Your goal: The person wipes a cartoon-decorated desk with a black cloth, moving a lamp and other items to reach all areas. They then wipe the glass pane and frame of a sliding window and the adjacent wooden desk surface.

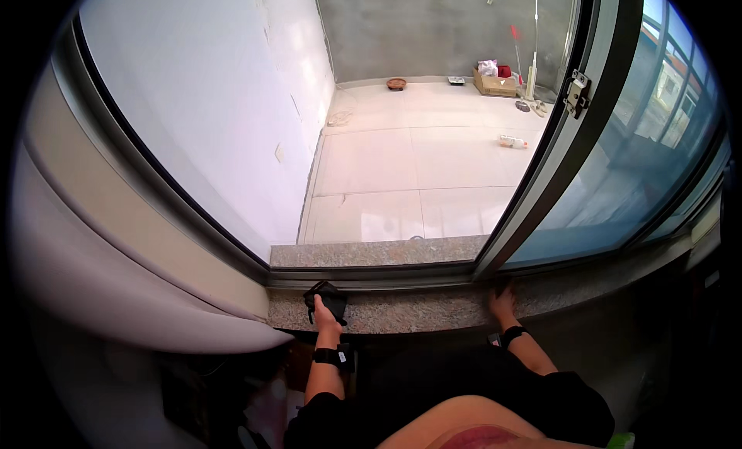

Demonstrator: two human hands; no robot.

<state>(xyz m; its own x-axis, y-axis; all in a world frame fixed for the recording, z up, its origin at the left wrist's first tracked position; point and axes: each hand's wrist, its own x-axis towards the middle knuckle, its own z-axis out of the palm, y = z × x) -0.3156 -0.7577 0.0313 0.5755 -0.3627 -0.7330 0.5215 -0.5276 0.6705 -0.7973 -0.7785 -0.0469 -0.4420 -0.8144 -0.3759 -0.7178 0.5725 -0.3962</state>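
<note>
My left hand (323, 315) grips a small black item (329, 302), perhaps a pouch or case, over the left part of the speckled stone window sill (400, 311). Farther right, my right hand (503, 302) is at the sill near the foot of the sliding window frame (536, 176); it is blurred and its fingertips are dark, so its grip is unclear. Both wrists wear black straps with small devices. A metal latch (577, 93) is fixed on the upright of the frame.
A pale curtain (145, 287) hangs at the left. Beyond the window, a plastic bottle (513, 142) lies on the tiled floor (371, 165). A cardboard box (494, 84), a round brown plant stand or tray (396, 84) and long-handled cleaning tools (531, 72) are by the grey wall.
</note>
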